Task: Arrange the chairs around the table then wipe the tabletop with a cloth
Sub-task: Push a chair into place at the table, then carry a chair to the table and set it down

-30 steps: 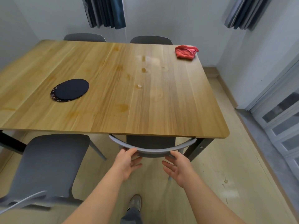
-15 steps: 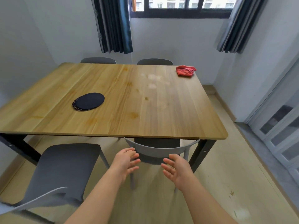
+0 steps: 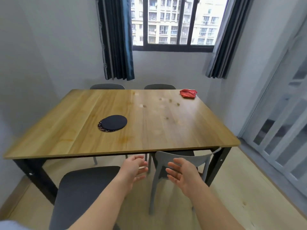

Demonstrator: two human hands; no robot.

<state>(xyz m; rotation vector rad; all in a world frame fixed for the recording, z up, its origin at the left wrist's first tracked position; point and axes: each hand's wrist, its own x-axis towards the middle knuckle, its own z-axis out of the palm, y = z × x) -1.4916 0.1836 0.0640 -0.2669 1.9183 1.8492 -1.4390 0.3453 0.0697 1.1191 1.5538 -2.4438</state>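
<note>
Left hand [image 3: 134, 170]: hovering, fingers spread, gripping nothing.
Right hand [image 3: 182, 175]: hovering spread before the chair [image 3: 199, 159].
Cloth [image 3: 188, 93]: lying on the table [image 3: 182, 130].

wooden table [image 3: 149, 136], red cloth [image 3: 188, 93] at far right corner, dark round mats [image 3: 113, 123] left of centre

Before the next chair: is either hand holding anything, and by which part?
Nothing held: left hand and right hand are open, fingers straight, near the grey chair's backrest.

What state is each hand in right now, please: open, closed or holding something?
Left hand: open, holding nothing.
Right hand: open, holding nothing, near the grey plastic chair backrest.
</note>
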